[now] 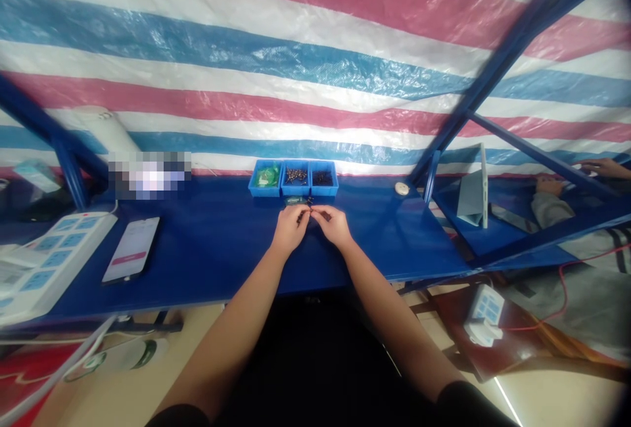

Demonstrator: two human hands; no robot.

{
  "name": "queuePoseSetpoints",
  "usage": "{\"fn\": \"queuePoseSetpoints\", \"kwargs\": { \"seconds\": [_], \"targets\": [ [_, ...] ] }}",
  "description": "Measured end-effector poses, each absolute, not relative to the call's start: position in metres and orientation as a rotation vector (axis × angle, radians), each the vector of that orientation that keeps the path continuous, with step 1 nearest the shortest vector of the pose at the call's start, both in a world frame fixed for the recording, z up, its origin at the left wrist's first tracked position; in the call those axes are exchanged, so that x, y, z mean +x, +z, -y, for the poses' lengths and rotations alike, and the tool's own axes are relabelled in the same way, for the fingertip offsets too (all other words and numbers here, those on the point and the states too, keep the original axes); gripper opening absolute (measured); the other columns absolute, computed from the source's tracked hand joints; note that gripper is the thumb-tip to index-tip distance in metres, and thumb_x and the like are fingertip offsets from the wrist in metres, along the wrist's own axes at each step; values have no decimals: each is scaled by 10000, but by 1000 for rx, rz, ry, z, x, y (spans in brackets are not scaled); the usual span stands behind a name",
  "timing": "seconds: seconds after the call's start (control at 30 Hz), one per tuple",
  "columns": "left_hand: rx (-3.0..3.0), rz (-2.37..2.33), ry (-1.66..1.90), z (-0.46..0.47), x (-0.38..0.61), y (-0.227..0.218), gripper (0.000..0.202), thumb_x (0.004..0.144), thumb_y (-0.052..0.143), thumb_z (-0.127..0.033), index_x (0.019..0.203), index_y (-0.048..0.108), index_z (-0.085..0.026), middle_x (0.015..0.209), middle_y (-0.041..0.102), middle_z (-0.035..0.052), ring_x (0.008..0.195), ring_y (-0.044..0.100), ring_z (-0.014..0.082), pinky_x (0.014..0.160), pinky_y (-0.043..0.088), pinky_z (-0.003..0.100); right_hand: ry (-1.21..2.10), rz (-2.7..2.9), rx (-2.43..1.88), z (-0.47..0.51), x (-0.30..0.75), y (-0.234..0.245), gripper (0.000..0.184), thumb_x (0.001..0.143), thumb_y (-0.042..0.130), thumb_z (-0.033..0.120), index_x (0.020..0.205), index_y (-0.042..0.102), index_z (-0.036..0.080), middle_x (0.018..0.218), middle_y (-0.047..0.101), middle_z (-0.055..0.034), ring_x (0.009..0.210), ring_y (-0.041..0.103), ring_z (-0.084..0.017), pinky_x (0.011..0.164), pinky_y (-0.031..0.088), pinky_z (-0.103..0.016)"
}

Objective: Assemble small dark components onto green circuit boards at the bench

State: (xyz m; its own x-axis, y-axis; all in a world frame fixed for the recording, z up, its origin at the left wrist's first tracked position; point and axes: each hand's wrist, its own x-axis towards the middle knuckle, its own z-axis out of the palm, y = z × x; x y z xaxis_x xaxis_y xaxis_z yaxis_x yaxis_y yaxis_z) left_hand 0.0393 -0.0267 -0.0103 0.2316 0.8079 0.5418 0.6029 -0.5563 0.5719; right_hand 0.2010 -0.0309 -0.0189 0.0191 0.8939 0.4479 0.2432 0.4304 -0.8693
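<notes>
My left hand [290,228] and my right hand [334,224] meet fingertip to fingertip above the blue table [211,243]. Both are closed in a pinch. Small dark parts [300,217] show between the fingers of the left, and dark bits also show at the right fingers; their kind is too small to tell. Just beyond the fingertips lies a small green piece [294,201]. Behind it stand three joined blue bins: one with green pieces [267,176], one with small brass-and-dark parts [296,177], one with small black parts [323,178].
At left lie a phone [131,249] and a large white power strip [59,263]. A round white object [401,188] sits at the back right, near a blue frame post [431,177]. Beyond the frame are a propped tablet [473,187] and another person's sleeve [552,210].
</notes>
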Motion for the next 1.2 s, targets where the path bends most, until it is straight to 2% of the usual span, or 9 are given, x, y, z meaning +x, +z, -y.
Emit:
{"fn": "queuePoseSetpoints", "kwargs": {
  "seconds": [0.3, 0.53, 0.8, 1.03, 1.2],
  "targets": [
    [2259, -1328, 1210, 26, 39, -11, 196, 970, 453, -288, 967, 641, -232, 983, 699, 37, 931, 611, 205, 843, 456, 343, 729, 1497, -1071, 32, 200, -19, 260, 831, 663, 390, 1013, 742, 221, 985, 748, -55, 823, 702, -198, 783, 579, -328],
    [2276, -1362, 1159, 26, 39, -11, 219, 973, 438, -303, 914, 633, -222, 887, 694, 35, 876, 615, 205, 795, 451, 337, 716, 1523, -1083, 33, 200, -18, 263, 838, 652, 388, 1022, 739, 222, 1008, 745, -58, 861, 702, -205, 816, 574, -334],
    [2255, -1385, 1226, 25, 39, -13, 108, 908, 565, -283, 951, 658, -247, 1006, 712, 25, 963, 621, 212, 865, 445, 364, 694, 1528, -1099, 33, 201, -17, 250, 846, 644, 377, 1026, 739, 231, 1011, 744, -61, 862, 700, -211, 811, 573, -350],
    [2264, -1392, 1200, 28, 38, -12, 149, 934, 540, -308, 982, 673, -260, 1032, 715, 28, 981, 618, 205, 859, 425, 367, 727, 1508, -1079, 34, 201, -17, 261, 839, 647, 390, 1017, 739, 223, 1002, 743, -60, 844, 699, -204, 800, 576, -338],
    [2275, -1420, 1168, 30, 38, -11, 169, 945, 527, -340, 967, 675, -261, 1035, 714, 23, 1012, 608, 211, 880, 388, 386, 744, 1498, -1090, 35, 201, -14, 283, 841, 641, 400, 1030, 736, 211, 951, 746, -59, 738, 676, -182, 724, 572, -321]
  ]
}}
